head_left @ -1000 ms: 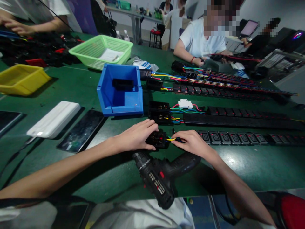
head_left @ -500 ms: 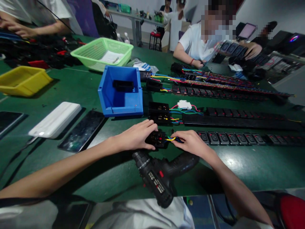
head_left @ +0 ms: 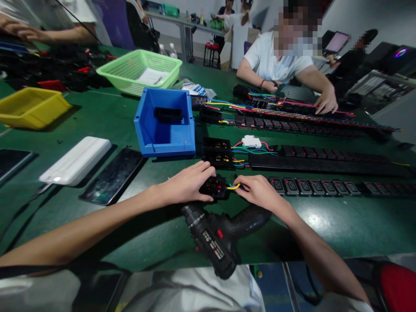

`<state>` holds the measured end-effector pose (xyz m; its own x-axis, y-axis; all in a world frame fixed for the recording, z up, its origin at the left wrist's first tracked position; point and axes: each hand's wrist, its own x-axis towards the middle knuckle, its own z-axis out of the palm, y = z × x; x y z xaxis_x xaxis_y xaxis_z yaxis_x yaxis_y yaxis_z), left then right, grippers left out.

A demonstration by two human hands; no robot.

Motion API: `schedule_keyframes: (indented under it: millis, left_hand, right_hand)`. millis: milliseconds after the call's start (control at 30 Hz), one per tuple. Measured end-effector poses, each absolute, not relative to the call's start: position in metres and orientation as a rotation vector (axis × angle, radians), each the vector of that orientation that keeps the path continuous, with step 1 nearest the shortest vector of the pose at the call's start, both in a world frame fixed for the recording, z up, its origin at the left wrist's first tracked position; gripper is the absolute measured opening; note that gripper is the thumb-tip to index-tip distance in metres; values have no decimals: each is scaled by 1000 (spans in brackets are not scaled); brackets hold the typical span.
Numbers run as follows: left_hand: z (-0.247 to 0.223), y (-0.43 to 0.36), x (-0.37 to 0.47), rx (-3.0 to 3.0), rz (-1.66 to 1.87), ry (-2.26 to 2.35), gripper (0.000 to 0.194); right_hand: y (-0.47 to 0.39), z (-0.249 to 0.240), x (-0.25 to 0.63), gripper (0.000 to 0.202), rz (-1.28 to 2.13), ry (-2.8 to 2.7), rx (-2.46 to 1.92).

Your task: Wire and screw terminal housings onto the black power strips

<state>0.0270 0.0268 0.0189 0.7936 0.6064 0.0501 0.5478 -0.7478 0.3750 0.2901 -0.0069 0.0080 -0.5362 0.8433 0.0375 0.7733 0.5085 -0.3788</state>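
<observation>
My left hand [head_left: 191, 182] is closed around the left end of a small black terminal block [head_left: 217, 187], which has red spots on its top. From its right side come yellow, green and blue wires [head_left: 232, 187]. My right hand [head_left: 258, 189] pinches these wires between thumb and fingers. To its right lies the row of black sockets [head_left: 312, 186] of a power strip. Just below both hands a black cordless drill [head_left: 214, 242] rests on its side, its grip [head_left: 250, 221] partly under my right hand.
A blue bin [head_left: 165, 149] holds a black part. Behind my hands lie more wired strips [head_left: 325, 164]. On the left are a phone [head_left: 112, 177], a white power bank [head_left: 78, 160] and a yellow tray [head_left: 32, 108]. A green basket [head_left: 139, 71] stands further back; a co-worker [head_left: 273, 56] sits opposite.
My hands stay almost where they were on the block and wires. The co-worker opposite has put down the socket strip they held up and now reaches to the wires on the table.
</observation>
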Motion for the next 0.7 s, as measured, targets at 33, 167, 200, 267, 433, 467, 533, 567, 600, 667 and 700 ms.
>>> schedule_keyframes:
  millis: [33,167,200,267,433,467,533,567,600,667,700]
  left_hand:
    - [19,27,27,2638,242,882,47]
    - [18,27,27,2642,252,888,47]
    - [17,27,27,2646,253,887,48]
    - [16,27,26,2652,257,884,48]
    - [14,28,25,2659,281,869,49]
    - [14,28,25,2662,283,867,49]
    - [14,28,25,2666,281,867,49]
    - [15,28,25,2668,280,867,49]
    - [15,28,25,2669,278,866,49]
    - [14,28,25,2672,274,865,50]
    - [14,27,25,2674,274,864,50]
  right_hand:
    - [-7,8,290,11,469,-2537,-1380]
    - [-7,9,288,11,462,-2545,-1393]
    - [-7,9,288,11,464,-2544,-1397]
    - [-7,9,288,12,469,-2539,-1400]
    - [-8,10,289,13,477,-2535,-1402]
    - [-8,10,289,13,479,-2535,-1402]
    - [-8,11,288,13,482,-2532,-1404]
    - [-8,11,288,13,482,-2532,-1403]
    - [-8,11,288,13,482,-2532,-1405]
    - [-8,11,288,13,482,-2531,-1410]
    - [-8,11,289,14,481,-2529,-1413]
